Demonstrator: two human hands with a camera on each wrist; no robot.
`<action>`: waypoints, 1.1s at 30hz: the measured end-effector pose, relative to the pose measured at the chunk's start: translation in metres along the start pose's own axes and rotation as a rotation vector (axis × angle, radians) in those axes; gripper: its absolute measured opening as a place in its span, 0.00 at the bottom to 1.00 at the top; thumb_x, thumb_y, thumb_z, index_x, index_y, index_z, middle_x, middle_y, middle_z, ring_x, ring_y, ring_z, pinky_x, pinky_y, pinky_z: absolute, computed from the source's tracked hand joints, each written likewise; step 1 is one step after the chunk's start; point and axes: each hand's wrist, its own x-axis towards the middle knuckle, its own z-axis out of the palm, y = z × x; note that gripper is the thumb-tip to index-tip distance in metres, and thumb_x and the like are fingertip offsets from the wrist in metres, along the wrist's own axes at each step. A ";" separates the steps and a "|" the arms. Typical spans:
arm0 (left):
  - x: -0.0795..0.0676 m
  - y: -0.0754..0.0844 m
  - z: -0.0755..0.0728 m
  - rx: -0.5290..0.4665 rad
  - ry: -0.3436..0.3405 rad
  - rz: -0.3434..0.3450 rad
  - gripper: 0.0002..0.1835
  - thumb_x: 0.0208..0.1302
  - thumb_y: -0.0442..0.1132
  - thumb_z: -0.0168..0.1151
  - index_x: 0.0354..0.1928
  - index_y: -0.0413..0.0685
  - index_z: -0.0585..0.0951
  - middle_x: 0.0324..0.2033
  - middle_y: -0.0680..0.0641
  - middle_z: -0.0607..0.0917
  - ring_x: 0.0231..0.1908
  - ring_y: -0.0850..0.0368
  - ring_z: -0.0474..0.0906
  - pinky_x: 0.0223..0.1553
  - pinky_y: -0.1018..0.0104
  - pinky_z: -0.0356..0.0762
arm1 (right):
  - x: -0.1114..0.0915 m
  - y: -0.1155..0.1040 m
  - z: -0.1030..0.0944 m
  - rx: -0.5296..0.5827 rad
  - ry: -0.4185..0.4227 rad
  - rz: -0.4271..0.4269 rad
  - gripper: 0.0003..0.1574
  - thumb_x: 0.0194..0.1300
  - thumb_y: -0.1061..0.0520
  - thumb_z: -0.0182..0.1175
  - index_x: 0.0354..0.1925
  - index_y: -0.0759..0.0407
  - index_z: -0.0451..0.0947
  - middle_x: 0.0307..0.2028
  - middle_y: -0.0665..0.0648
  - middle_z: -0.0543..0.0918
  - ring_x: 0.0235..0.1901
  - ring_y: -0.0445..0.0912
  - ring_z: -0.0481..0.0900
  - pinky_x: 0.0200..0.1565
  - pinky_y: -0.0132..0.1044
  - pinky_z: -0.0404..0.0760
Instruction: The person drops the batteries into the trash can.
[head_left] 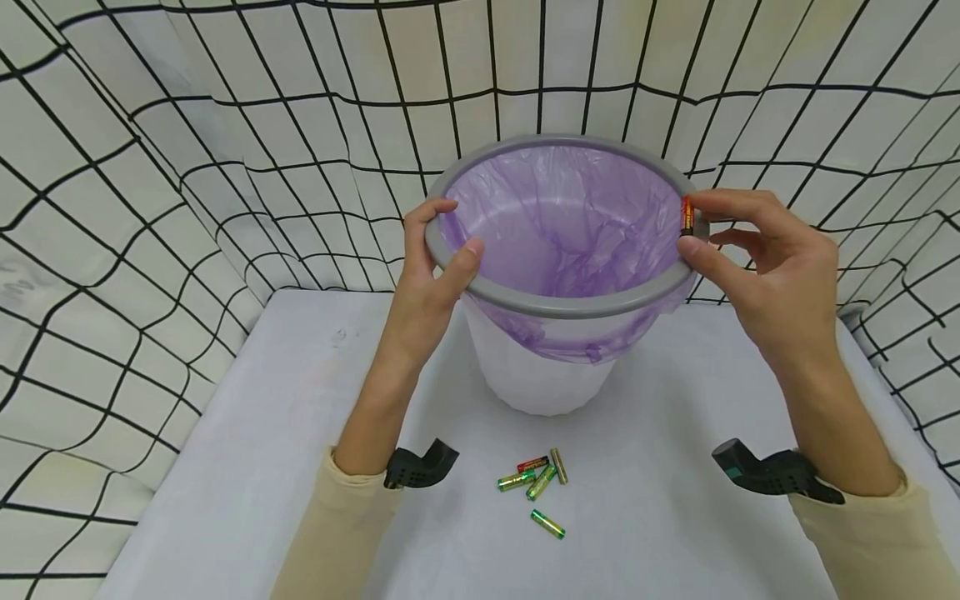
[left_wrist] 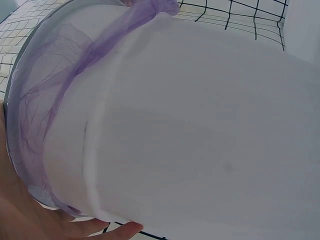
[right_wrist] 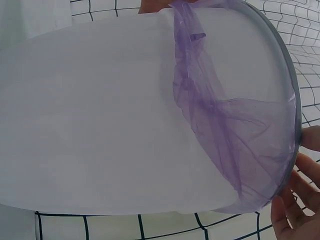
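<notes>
A white trash can (head_left: 551, 379) with a grey rim (head_left: 558, 305) stands on the table, lined with a purple plastic bag (head_left: 555, 217) folded over its edge. My left hand (head_left: 431, 292) grips the rim on the left, its thumb on the inner side; in the left wrist view its other fingers lie along the outer wall. Over at the right side of the rim, my right hand (head_left: 780, 267) pinches a small red battery (head_left: 687, 215) upright between thumb and index finger. The other right fingers touch the outside of the rim in the right wrist view.
Below the can lie several small batteries: a red one (head_left: 533, 463), a loose green one (head_left: 547, 524) nearer me, and more green-gold ones (head_left: 542, 482) bunched together. White cloth covers the table (head_left: 300, 400). Black netting (head_left: 420, 100) over white walls surrounds it behind and at both sides.
</notes>
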 end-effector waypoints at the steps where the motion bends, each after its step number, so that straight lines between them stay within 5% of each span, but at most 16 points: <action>1: 0.000 0.000 0.000 0.003 0.001 0.000 0.32 0.66 0.59 0.60 0.70 0.73 0.62 0.75 0.50 0.63 0.70 0.53 0.67 0.67 0.42 0.71 | 0.000 0.001 0.000 -0.010 -0.006 -0.003 0.23 0.58 0.71 0.71 0.54 0.69 0.85 0.49 0.54 0.89 0.50 0.49 0.81 0.53 0.30 0.79; 15: 0.001 -0.001 0.000 -0.001 -0.001 0.010 0.32 0.66 0.59 0.60 0.70 0.73 0.62 0.74 0.50 0.66 0.69 0.55 0.68 0.68 0.44 0.70 | -0.001 0.001 0.001 -0.023 0.001 0.056 0.19 0.60 0.69 0.70 0.51 0.70 0.86 0.51 0.50 0.87 0.59 0.45 0.79 0.54 0.26 0.78; 19: 0.001 -0.001 0.000 -0.006 0.001 0.009 0.32 0.66 0.58 0.60 0.70 0.72 0.62 0.74 0.50 0.65 0.69 0.54 0.68 0.68 0.44 0.70 | -0.006 -0.001 0.000 -0.089 0.013 0.064 0.18 0.61 0.68 0.70 0.51 0.70 0.86 0.52 0.47 0.86 0.60 0.44 0.77 0.54 0.26 0.78; 33: 0.000 0.001 0.000 -0.009 0.004 -0.018 0.31 0.66 0.59 0.60 0.69 0.75 0.63 0.76 0.52 0.63 0.69 0.54 0.68 0.64 0.42 0.74 | -0.035 0.000 -0.009 -0.020 0.075 0.056 0.19 0.59 0.73 0.68 0.50 0.77 0.82 0.48 0.51 0.85 0.57 0.48 0.77 0.50 0.27 0.79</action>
